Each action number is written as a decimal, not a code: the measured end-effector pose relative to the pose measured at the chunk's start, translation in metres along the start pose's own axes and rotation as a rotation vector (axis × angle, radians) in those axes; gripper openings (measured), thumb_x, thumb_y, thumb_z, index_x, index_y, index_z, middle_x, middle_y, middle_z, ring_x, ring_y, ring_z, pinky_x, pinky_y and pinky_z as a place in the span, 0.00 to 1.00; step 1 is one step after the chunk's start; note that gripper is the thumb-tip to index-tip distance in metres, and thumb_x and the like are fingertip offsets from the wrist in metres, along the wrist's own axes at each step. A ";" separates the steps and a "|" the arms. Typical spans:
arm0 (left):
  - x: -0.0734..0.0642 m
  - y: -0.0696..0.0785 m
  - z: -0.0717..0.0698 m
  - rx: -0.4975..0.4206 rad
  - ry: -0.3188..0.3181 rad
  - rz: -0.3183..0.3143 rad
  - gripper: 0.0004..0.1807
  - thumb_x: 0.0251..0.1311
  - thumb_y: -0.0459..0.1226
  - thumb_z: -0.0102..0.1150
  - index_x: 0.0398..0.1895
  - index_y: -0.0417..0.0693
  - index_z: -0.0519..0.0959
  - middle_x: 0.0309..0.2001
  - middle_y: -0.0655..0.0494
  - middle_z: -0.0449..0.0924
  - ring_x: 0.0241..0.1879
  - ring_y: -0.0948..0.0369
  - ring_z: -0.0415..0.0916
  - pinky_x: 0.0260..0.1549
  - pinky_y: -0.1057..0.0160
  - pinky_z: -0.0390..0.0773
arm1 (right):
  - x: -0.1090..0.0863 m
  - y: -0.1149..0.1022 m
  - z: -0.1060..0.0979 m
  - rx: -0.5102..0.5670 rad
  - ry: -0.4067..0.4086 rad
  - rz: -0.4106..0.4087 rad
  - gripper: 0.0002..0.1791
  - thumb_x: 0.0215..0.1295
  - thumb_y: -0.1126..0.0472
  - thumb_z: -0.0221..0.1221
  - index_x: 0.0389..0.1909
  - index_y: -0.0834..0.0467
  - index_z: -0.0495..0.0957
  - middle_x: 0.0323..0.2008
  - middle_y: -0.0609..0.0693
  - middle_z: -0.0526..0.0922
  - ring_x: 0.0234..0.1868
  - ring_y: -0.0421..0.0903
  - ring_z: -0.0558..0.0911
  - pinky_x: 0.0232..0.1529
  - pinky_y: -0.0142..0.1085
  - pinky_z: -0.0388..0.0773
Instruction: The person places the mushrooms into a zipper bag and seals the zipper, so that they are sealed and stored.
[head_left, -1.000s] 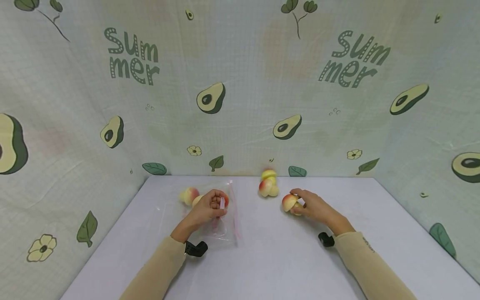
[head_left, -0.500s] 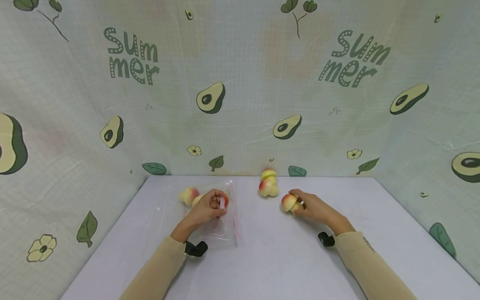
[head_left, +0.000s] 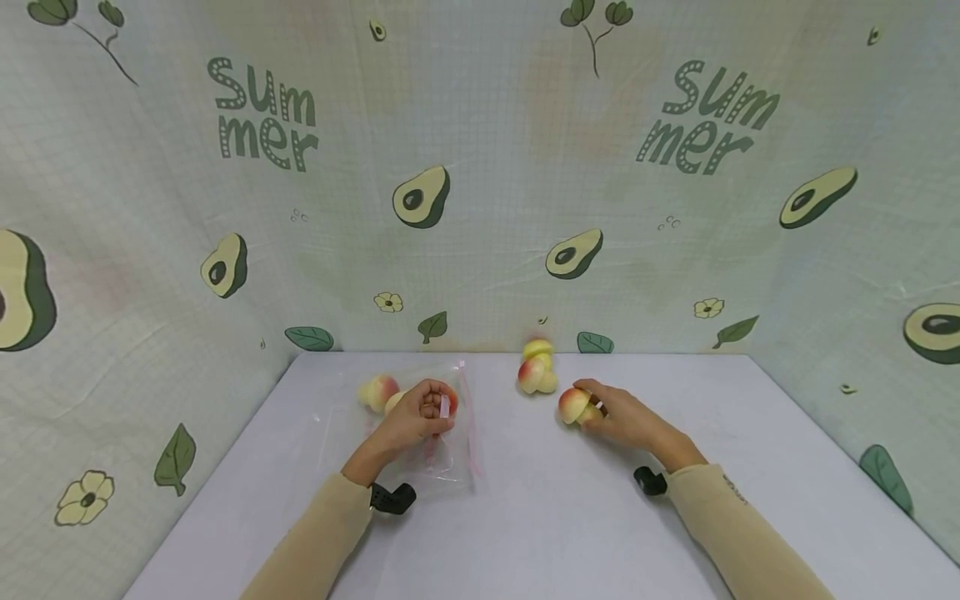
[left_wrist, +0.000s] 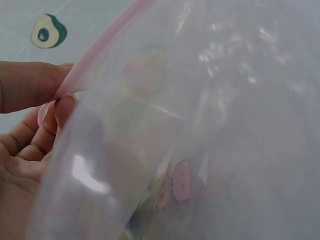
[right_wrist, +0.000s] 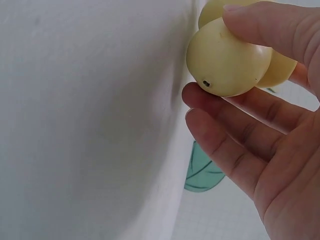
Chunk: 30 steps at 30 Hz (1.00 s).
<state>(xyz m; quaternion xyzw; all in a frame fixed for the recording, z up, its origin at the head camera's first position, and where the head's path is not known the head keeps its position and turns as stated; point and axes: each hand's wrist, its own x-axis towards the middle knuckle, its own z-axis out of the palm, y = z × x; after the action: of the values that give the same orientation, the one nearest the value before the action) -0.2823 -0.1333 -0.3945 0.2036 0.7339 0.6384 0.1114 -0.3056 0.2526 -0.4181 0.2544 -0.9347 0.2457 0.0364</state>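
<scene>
My left hand (head_left: 412,414) pinches the pink zip edge of a clear plastic zip bag (head_left: 450,462) between thumb and fingertips. Through the film show a red-and-yellow toy mushroom (head_left: 378,392) and parts of others, some hidden behind the hand. In the left wrist view the bag (left_wrist: 240,150) fills most of the picture, its pink edge running up from my fingers (left_wrist: 30,135). To the right, my right hand (head_left: 628,419) holds another toy mushroom (head_left: 574,407), thumb and fingers around its pale rounded stem (right_wrist: 227,60), close over the table.
More toy mushrooms (head_left: 537,375) lie together near the table's back edge, between the two hands. The white table (head_left: 510,517) meets a hanging cloth (head_left: 487,125) with avocado prints at the back and sides.
My right hand has shifted slightly to the left with the mushroom, its fingers settling around it. The left hand and the bag have stayed in place.
</scene>
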 end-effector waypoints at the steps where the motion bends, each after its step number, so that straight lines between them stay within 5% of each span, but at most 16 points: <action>1: 0.000 0.000 0.000 0.003 0.002 -0.002 0.28 0.53 0.21 0.60 0.57 0.26 0.62 0.45 0.23 0.62 0.30 0.61 0.67 0.27 0.69 0.72 | 0.000 -0.001 0.001 0.002 -0.001 -0.002 0.35 0.57 0.62 0.66 0.65 0.58 0.64 0.44 0.49 0.78 0.44 0.46 0.76 0.46 0.46 0.73; 9: -0.002 0.000 -0.001 0.021 0.006 -0.005 0.27 0.54 0.21 0.61 0.57 0.26 0.62 0.44 0.26 0.62 0.30 0.60 0.67 0.27 0.68 0.72 | 0.002 -0.004 0.007 0.009 0.001 -0.029 0.35 0.57 0.61 0.66 0.66 0.58 0.65 0.46 0.48 0.78 0.45 0.45 0.75 0.47 0.46 0.73; 19: 0.012 -0.025 -0.005 0.022 0.017 0.007 0.27 0.54 0.22 0.62 0.57 0.32 0.64 0.40 0.40 0.67 0.29 0.61 0.68 0.27 0.68 0.72 | 0.003 -0.014 0.011 0.009 -0.014 -0.047 0.35 0.57 0.60 0.65 0.66 0.57 0.65 0.45 0.45 0.77 0.44 0.43 0.74 0.47 0.45 0.73; 30: 0.006 -0.011 -0.002 0.012 -0.002 -0.008 0.28 0.54 0.20 0.60 0.57 0.27 0.62 0.43 0.28 0.64 0.30 0.60 0.67 0.28 0.67 0.72 | 0.005 -0.037 0.022 -0.039 -0.020 -0.089 0.35 0.58 0.59 0.63 0.68 0.54 0.64 0.60 0.53 0.73 0.60 0.52 0.72 0.60 0.51 0.67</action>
<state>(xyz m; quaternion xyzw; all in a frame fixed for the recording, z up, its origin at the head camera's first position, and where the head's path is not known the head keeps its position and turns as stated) -0.2901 -0.1342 -0.4046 0.2019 0.7382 0.6335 0.1135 -0.2904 0.2123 -0.4203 0.2973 -0.9274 0.2230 0.0428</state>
